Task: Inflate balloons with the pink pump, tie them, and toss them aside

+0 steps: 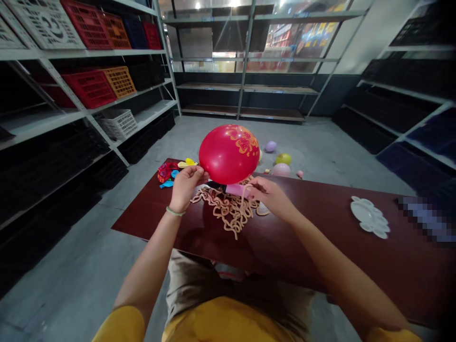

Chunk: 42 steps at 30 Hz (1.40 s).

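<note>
A red inflated balloon [228, 154] with an orange printed pattern floats over the table in front of me. My left hand [185, 186] pinches its lower left end, where the neck is hidden by the fingers. My right hand [270, 194] has thumb and fingers closed on a thin beige rubber band [243, 202] that hangs down. Below the balloon lies a tangled pile of beige rubber bands [233, 216]. A pink cylinder-shaped thing [235, 190] with a black part rests on that pile, partly covered by the balloon and my right hand.
On the dark red table [306, 247] are red uninflated balloons [166, 171], blue ones [167, 183], yellow ones [189, 162] and a white scalloped tray [369, 216]. Several inflated balloons [283, 158] lie on the floor beyond. Shelves with crates [89, 88] stand to the left.
</note>
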Tool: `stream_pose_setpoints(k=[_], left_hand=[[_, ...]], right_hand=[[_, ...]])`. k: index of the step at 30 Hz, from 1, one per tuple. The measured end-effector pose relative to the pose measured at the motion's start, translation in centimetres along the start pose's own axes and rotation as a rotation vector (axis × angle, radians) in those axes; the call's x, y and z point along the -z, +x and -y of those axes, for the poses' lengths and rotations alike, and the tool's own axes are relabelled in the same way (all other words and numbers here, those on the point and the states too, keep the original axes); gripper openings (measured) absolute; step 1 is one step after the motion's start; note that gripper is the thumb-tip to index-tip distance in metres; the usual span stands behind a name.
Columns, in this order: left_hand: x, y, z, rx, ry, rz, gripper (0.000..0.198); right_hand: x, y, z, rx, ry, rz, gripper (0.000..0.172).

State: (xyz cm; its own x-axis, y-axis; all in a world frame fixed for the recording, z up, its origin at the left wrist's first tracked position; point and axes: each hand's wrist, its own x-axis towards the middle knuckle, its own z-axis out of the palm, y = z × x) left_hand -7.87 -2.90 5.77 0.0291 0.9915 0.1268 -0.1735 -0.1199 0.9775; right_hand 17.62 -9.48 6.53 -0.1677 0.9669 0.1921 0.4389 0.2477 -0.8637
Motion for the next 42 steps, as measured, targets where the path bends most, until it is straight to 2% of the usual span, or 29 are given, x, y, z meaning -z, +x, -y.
stream_pose_setpoints(k=[4, 6, 10, 12, 14, 17, 19, 21, 24, 28, 31, 33, 35, 39, 42], left_hand=[[-1.0, 0.1, 0.0, -0.007, -0.01, 0.042, 0.031], [-1.7, 0.0, 0.0, -0.011, -0.017, 0.073, 0.031], [-3.4, -0.3, 0.2, -0.019, -0.003, 0.159, 0.027], [-4.5, -0.7, 0.4, -0.023, 0.023, 0.195, 0.025], [-5.5, -1.1, 0.7, -0.018, 0.032, 0.226, 0.024], [-6.6, -1.7, 0.8, 0.011, 0.011, 0.262, 0.023], [-7.1, -2.1, 0.9, 0.029, -0.009, 0.274, 0.022], [-7.2, -2.3, 0.9, 0.024, -0.022, 0.286, 0.021], [-7.0, -2.5, 1.0, -0.02, 0.022, 0.293, 0.019], [-6.4, -2.5, 0.7, -0.153, 0.27, 0.288, 0.017], [-5.8, -2.1, -0.2, -0.328, 0.503, 0.261, 0.015], [-5.5, -1.5, -0.8, -0.448, 0.571, 0.233, 0.012], [-5.2, -0.9, -1.3, -0.501, 0.568, 0.252, 0.01], [-5.2, 0.1, -1.5, -0.359, 0.492, 0.412, 0.017], [-5.4, 0.3, -1.2, -0.247, 0.418, 0.441, 0.022]], right_hand=[[2.2, -0.8, 3.3, -0.108, 0.181, -0.012, 0.024], [3.9, -1.0, 6.1, -0.102, 0.123, -0.001, 0.027], [6.7, 0.3, 12.9, 0.11, -0.231, -0.058, 0.028], [6.9, 2.0, 15.4, 0.207, -0.363, -0.09, 0.029], [6.2, 4.3, 16.5, 0.321, -0.469, -0.136, 0.033], [4.2, 7.3, 15.4, 0.417, -0.631, -0.152, 0.032], [2.8, 8.3, 13.6, 0.356, -0.789, -0.145, 0.027], [2.0, 8.3, 11.6, 0.287, -0.961, -0.028, 0.028], [1.8, 7.2, 9.5, 0.283, -1.01, 0.048, 0.026], [2.8, 5.7, 9.0, 0.324, -0.982, 0.127, 0.021], [3.4, 5.4, 9.1, 0.367, -0.971, 0.196, 0.02], [3.7, 5.3, 9.0, 0.416, -0.973, 0.222, 0.022], [3.8, 5.4, 8.9, 0.476, -0.966, 0.234, 0.025], [3.9, 5.3, 8.7, 0.508, -0.961, 0.24, 0.025], [3.8, 5.2, 8.8, 0.499, -0.996, 0.234, 0.025]])
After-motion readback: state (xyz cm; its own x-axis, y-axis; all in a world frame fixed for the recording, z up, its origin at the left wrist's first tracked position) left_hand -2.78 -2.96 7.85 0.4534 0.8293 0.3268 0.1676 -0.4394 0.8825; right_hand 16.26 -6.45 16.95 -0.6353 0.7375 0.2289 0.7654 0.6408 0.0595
